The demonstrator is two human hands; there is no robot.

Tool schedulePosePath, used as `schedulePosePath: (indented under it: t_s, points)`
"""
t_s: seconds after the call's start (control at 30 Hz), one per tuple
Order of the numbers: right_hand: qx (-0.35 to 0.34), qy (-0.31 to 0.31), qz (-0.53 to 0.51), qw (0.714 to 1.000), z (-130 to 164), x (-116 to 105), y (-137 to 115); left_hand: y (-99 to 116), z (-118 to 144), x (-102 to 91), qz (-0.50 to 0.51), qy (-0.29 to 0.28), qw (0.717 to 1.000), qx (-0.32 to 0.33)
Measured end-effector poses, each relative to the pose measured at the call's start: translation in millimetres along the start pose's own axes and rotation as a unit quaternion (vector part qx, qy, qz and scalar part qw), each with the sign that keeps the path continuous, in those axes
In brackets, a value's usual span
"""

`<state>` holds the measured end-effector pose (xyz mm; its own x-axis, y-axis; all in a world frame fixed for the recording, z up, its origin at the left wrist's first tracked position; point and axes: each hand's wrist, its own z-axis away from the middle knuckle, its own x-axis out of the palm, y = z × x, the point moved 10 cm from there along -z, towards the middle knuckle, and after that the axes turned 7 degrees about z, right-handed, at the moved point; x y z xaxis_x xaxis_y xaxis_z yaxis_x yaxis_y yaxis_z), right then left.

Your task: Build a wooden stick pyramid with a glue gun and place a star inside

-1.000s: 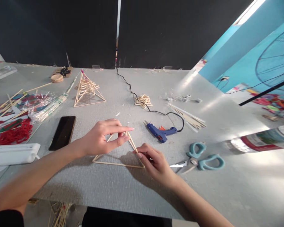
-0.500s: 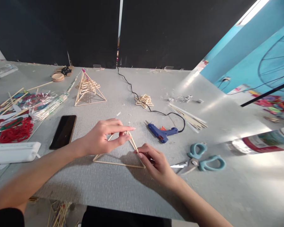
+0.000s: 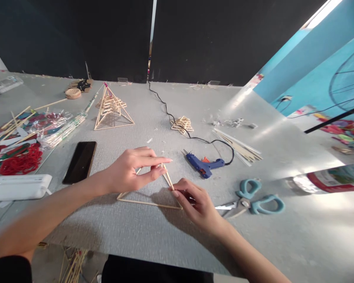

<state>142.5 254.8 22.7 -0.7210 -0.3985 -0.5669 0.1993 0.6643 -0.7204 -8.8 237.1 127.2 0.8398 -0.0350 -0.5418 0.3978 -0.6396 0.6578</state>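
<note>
At frame centre, one stick triangle (image 3: 149, 196) lay on the grey bench (image 3: 171, 239). The left hand (image 3: 129, 173) pinched its apex; the right hand (image 3: 194, 204) gripped its right corner. To the right lay one blue glue gun (image 3: 203, 165) and one pair of scissors (image 3: 250, 198); upper left stood one stick pyramid (image 3: 112, 110), with one black phone (image 3: 80, 162) below it.

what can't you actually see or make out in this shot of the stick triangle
- Stick triangle apex joint: head view, covered by left hand fingertips.
- Its right corner: behind right hand.
- Bottle label: cut off by the right edge, blurred.
- Scissors blade tips: hidden by the right hand.
</note>
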Motion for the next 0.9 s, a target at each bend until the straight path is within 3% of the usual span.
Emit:
schedulePosePath:
  t_s: [0.67, 0.9]
  points:
    - [0.009, 0.013, -0.014, 1.0, 1, -4, 4, -8, -1, 1.7, 0.016, -0.003, 1.0, -0.02]
    - [0.018, 0.012, -0.028, 0.999, 0, -6, 5, -10, -9, -0.6, 0.018, -0.05, 0.998, -0.035]
